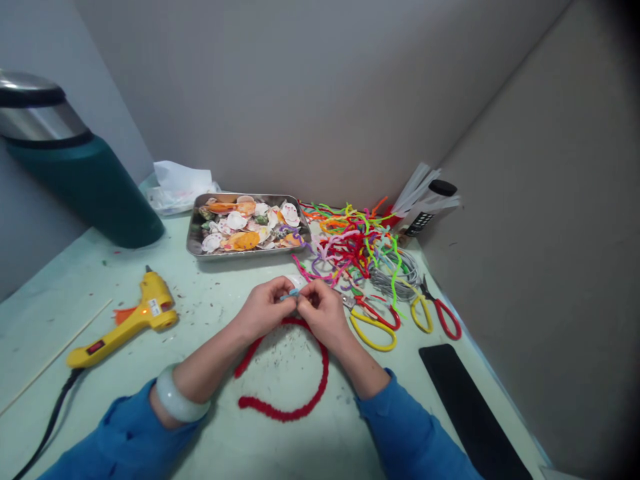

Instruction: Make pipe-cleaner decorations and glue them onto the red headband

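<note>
My left hand (267,307) and my right hand (320,308) meet over the middle of the table. Both are closed, pinching a small light-blue piece (291,293) between thumbs and fingertips. It looks like a bit of pipe cleaner, but the fingers hide most of it. Just below them lies a thick, fuzzy red ring (323,387), open at its left side. Its upper part passes beneath my hands. To the right of my right hand rest scissors (373,327) with red and yellow handles.
A metal tray (240,256) of shells stands behind my hands, beside a tangled heap of colourful pipe cleaners (350,247). At left are a yellow glue gun (125,327), a thin stick (60,353) and a green bottle (95,187). Second scissors (440,310) and a black strip (470,413) lie right.
</note>
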{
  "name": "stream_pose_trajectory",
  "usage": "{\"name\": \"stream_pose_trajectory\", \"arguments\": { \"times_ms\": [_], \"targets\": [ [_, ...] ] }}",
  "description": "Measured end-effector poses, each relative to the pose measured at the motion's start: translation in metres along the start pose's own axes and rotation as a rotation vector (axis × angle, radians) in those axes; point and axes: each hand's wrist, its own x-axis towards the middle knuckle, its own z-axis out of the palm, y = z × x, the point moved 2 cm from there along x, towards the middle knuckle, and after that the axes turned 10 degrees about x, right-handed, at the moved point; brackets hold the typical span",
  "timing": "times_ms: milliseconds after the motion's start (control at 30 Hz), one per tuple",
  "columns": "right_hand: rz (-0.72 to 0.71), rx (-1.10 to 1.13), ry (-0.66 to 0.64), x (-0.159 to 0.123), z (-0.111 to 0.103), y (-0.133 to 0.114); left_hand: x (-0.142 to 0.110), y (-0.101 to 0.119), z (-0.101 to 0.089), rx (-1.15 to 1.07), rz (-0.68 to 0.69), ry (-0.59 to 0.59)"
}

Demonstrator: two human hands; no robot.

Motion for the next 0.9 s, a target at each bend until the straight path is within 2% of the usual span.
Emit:
{"name": "stream_pose_trajectory", "arguments": {
  "times_ms": [367,633,900],
  "targets": [
    [0.068,0.152,-0.016,0.0018,0.0021,0.0093,-0.0015,0.0032,-0.0005,-0.082,-0.054,-0.037],
    [0.002,0.214,-0.051,0.0001,0.0011,0.0083,-0.0024,0.0025,-0.002,-0.19,-0.07,-0.122],
    [0.113,0.338,-0.084,0.0047,-0.0061,0.0069,-0.0016,0.0001,-0.005,-0.369,-0.103,-0.116]
  ]
}}
